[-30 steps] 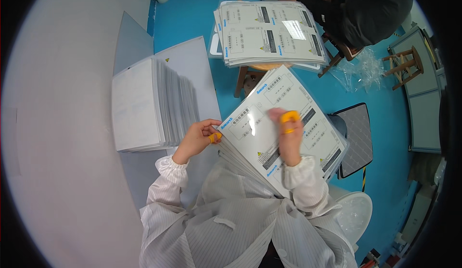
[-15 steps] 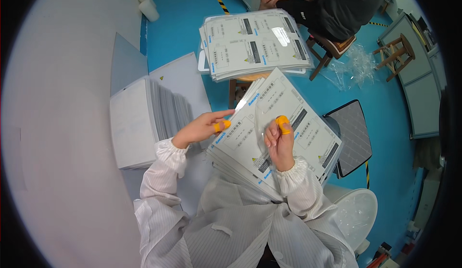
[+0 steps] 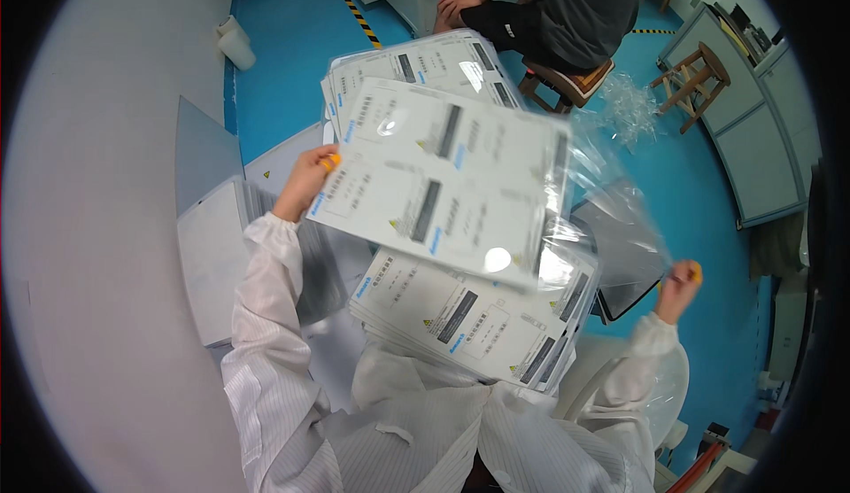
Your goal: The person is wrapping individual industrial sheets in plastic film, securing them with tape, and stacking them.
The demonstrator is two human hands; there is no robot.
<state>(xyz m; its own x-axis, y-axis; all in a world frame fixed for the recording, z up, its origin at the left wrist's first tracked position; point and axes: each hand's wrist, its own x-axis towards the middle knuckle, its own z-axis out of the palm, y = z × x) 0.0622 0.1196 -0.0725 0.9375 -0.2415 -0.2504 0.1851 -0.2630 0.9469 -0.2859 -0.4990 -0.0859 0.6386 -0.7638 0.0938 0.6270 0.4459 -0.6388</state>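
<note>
My left hand [image 3: 308,181], a yellow finger cot on its thumb, pinches the left edge of a raised printed label sheet [image 3: 381,174]. The sheet is white with grey print blocks and is tilted. Far out to the right, my right hand [image 3: 680,293], with a yellow cot too, grips the end of a clear plastic film [image 3: 624,214]. That film stretches back to the sheet's right edge; whether it is still attached there is blurred. Below the raised sheet, a stack of similar printed sheets [image 3: 421,302] lies on my lap.
Beyond the raised sheet is another stack of printed sheets [image 3: 482,59]. Upright white sheets [image 3: 212,263] stand at left by the wall. A person [image 3: 589,15] sits ahead. Crumpled film [image 3: 630,108] lies on the floor near a wooden stool [image 3: 695,81]. A white bin [image 3: 668,395] stands at right.
My left hand has lifted the top sheet up and away from the lap stack. My right hand has swung far right, pulling the clear film out from the sheet.
</note>
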